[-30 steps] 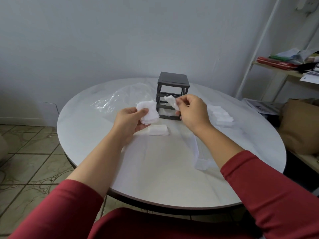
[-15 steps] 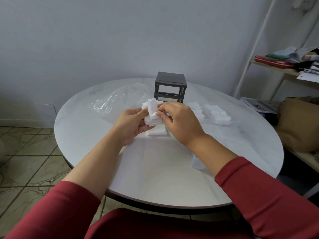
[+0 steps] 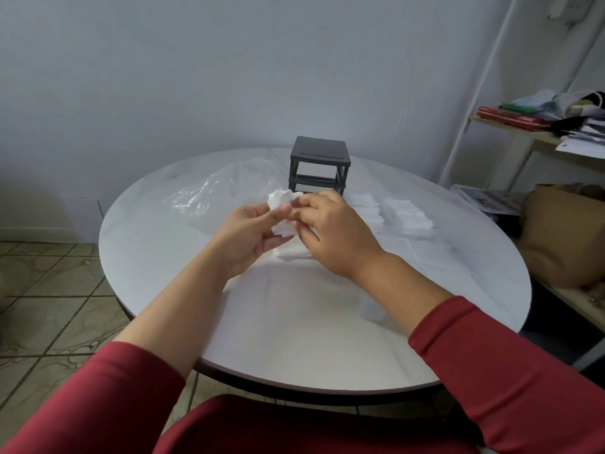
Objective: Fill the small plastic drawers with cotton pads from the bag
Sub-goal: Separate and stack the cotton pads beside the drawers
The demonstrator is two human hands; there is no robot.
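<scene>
Closest to the camera you've got red sleeves (image 3: 510, 365) and bare forearms reaching out over a round white table (image 3: 294, 339); there's a small clear plastic drawer (image 3: 371, 310) sitting on it just under the right forearm, can't tell if anything's in it; then the two hands meet in the middle; the left hand (image 3: 248, 237) is curled around a bunch of cotton pads (image 3: 281, 208), thumb pressing on top, and the right hand (image 3: 330, 231) is pinching at the same bunch with its fingertips, looks like peeling some off or squaring them up; right under the hands a small flat stack of pads (image 3: 291, 252) lies on the table; off to the right, more pads (image 3: 386, 214) are laid out in rows, possibly in flat drawers, too washed out to say; to the left, the crumpled clear bag (image 3: 222, 194) lies flat and looks pretty much emptied; furthest back, the dark drawer frame (image 3: 319, 167) stands with its visible slots open and empty; so I'd guess the bag part is done, but sorting pads into drawers and sliding them back in is mostly still ahead.
</scene>
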